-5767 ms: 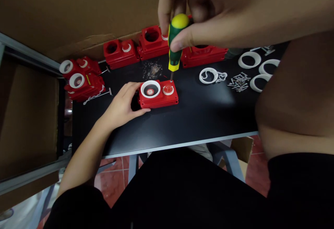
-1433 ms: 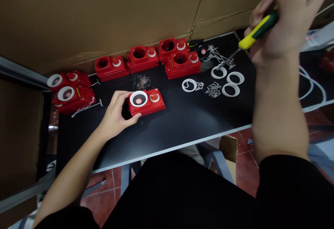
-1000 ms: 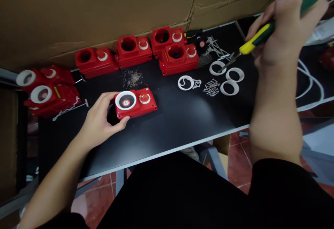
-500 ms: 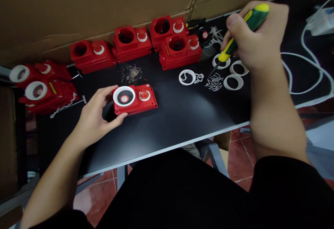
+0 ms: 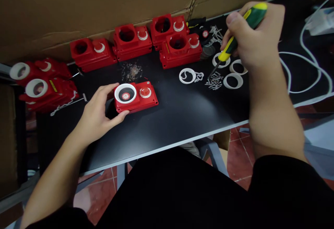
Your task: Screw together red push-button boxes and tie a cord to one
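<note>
My left hand (image 5: 100, 112) grips the left end of a red box (image 5: 148, 104) on the black table, thumb in front and fingers behind. A white ring (image 5: 116, 98) around a dark round insert sits on that box, beside a red knob (image 5: 145, 91) with a white collar. In my right hand (image 5: 252, 36) is a screwdriver (image 5: 257, 16) with a green and yellow handle, its blade pointing down and left. The tip is at the edge of a pile of screws (image 5: 215, 81); whether it touches one I cannot tell.
Several similar red boxes (image 5: 180, 57) stand along the cardboard (image 5: 104, 6) at the back and left. Loose white rings (image 5: 233, 87) lie around the screws. Crumbs of debris (image 5: 132, 71) lie behind the held box. A white cable (image 5: 304, 37) loops at the right.
Both hands keep their holds, on the red box and on the screwdriver. The view has shifted very slightly; the screwdriver tip stays by the screws.
</note>
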Demonstrator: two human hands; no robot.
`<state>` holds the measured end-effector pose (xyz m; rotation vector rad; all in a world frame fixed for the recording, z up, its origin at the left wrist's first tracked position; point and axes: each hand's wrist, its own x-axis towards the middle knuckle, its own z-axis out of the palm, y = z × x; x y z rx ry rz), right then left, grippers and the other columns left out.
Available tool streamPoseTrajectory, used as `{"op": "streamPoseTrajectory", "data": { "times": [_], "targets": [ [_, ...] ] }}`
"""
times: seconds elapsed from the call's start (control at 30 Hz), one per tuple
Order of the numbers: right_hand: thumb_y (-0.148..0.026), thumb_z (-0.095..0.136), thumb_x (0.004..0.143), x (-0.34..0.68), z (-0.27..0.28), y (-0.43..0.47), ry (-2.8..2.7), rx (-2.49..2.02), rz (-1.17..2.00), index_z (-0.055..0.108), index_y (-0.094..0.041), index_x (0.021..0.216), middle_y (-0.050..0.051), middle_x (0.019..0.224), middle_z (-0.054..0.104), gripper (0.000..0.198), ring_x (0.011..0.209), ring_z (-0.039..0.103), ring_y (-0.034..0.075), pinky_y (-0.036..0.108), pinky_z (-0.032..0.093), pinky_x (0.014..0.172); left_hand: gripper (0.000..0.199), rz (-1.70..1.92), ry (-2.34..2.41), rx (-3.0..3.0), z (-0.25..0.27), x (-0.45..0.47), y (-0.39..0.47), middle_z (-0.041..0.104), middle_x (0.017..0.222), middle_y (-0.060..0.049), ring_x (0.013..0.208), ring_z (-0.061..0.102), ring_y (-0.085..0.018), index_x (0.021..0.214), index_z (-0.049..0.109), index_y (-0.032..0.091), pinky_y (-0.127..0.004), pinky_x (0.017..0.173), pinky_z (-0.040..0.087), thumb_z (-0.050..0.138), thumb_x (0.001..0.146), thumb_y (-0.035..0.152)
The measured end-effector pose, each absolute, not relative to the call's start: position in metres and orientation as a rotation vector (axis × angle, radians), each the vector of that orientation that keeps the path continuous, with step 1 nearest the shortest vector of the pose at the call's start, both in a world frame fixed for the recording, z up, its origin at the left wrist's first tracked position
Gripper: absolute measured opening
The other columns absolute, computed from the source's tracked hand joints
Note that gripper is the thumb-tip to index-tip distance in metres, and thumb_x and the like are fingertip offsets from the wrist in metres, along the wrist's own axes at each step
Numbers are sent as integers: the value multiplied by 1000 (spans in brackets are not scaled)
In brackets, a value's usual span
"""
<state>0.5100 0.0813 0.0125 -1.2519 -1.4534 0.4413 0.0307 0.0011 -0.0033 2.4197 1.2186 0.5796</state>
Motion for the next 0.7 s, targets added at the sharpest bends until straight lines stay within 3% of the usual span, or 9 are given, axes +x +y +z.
{"op": "streamPoseTrajectory", "data": {
  "times": [0.27, 0.43, 0.53, 0.7],
  "targets": [
    [-123, 81, 57, 519, -4, 103, -1308, -1183, 419, 48, -28, 71, -6, 48, 42, 102, 34, 53, 19, 31, 18, 33, 76, 590, 1231, 2396, -3, 31, 1, 75, 163, -15, 140, 84, -43, 177, 56, 35, -65, 124, 74, 83, 111, 62],
    [-127, 75, 56, 526, -14, 114, -1267, -1174, 377, 42, -24, 71, -7, 51, 39, 109, 37, 54, 14, 25, 19, 37, 77, 565, 1232, 2397, -3, 32, 2, 76, 162, -15, 140, 83, -42, 177, 54, 35, -64, 123, 74, 82, 111, 63],
    [-123, 80, 59, 526, -18, 118, -1200, -1076, 353, 35, -22, 73, -9, 57, 29, 111, 36, 44, 8, 22, 15, 41, 75, 565, 1240, 2395, -1, 33, 2, 76, 161, -15, 139, 83, -41, 175, 56, 34, -62, 122, 75, 82, 111, 62],
    [-110, 87, 71, 527, -2, 114, -1187, -904, 340, 43, -22, 87, -12, 68, 41, 100, 42, 49, 2, 16, 28, 46, 75, 574, 1216, 2376, 0, 36, 3, 75, 163, -14, 142, 83, -41, 175, 56, 32, -64, 125, 73, 82, 111, 62]
  ]
}}
